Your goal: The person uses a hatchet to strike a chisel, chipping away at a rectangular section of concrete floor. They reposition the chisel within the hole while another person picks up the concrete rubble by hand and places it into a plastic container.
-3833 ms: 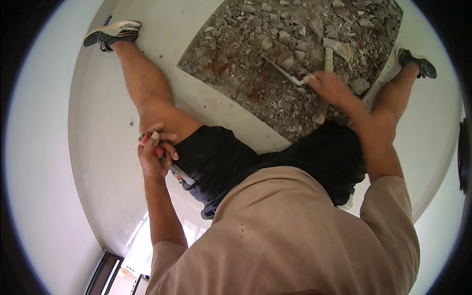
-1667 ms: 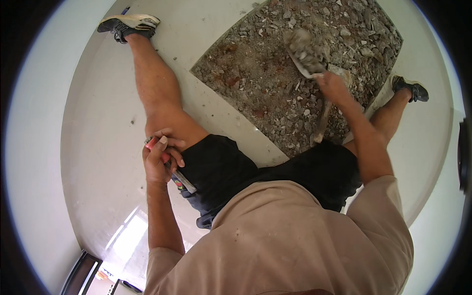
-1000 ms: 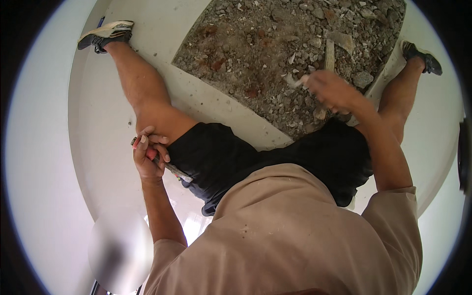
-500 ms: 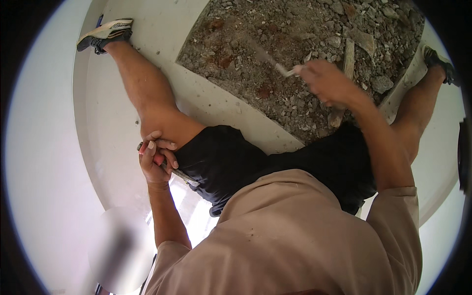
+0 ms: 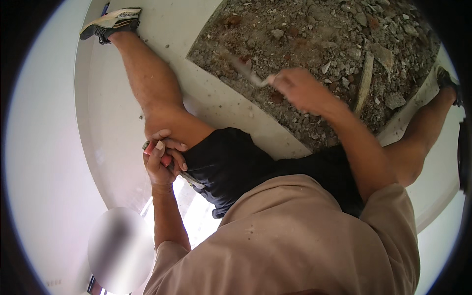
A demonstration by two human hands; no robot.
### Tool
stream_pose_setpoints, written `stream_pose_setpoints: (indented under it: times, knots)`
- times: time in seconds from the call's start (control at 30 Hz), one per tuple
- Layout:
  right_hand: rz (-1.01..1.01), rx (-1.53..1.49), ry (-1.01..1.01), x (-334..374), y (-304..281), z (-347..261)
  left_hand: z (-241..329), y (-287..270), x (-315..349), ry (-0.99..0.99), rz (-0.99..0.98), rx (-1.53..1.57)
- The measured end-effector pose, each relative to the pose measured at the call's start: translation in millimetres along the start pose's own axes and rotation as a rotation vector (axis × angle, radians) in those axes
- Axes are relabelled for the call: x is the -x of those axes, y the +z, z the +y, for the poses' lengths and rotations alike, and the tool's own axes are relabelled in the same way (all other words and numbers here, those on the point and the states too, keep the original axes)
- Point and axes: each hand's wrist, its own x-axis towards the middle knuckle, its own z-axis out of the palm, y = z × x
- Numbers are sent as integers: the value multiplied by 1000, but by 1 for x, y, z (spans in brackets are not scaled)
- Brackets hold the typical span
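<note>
My right hand (image 5: 304, 91) is closed round the handle of a small trowel (image 5: 250, 74) with a cranked metal neck. Motion smears its blade, held over the left part of the grey-brown rubble (image 5: 305, 44); whether it touches the rubble I cannot tell. Beside my left knee, my left hand (image 5: 164, 160) is wrapped loosely round a red-handled tool (image 5: 151, 147), with some fingers lifted. Its narrow grey shaft (image 5: 191, 180) points down and right along the black shorts. The fingers hide much of that tool, so its exact kind is unclear.
A pale strip of floor (image 5: 231, 101) borders the rubble, dotted with small crumbs. A wooden stick (image 5: 365, 81) and larger stone chunks (image 5: 394, 100) lie in the rubble's right part. My legs are spread on either side, the left shoe (image 5: 112, 23) near a white wall (image 5: 46, 128).
My right hand has swept left with the trowel across the rubble. My left hand keeps its hold on the red-handled tool. The whole view has shifted slightly.
</note>
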Motion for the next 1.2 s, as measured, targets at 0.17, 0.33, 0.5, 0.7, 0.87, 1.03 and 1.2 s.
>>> stream_pose_setpoints:
  times: [0.17,0.33,0.5,0.7,0.87,1.03,1.2]
  knots:
    - [-129,111,38,-17,-4,21,4,14,-6,-82,27,-5]
    - [62,19,167,21,-40,18,-5,-3,4,-27,27,71]
    - [68,-357,214,25,10,-24,1,2,0,6,0,79]
    - [-22,-365,276,-38,37,-35,4,13,1,-51,32,0]
    - [303,-395,330,-19,-22,1,-6,-5,7,0,27,89]
    - [431,-222,328,44,-99,11,-5,-4,0,-2,-7,78]
    - [138,32,405,100,-37,35,-4,0,0,25,-61,134]
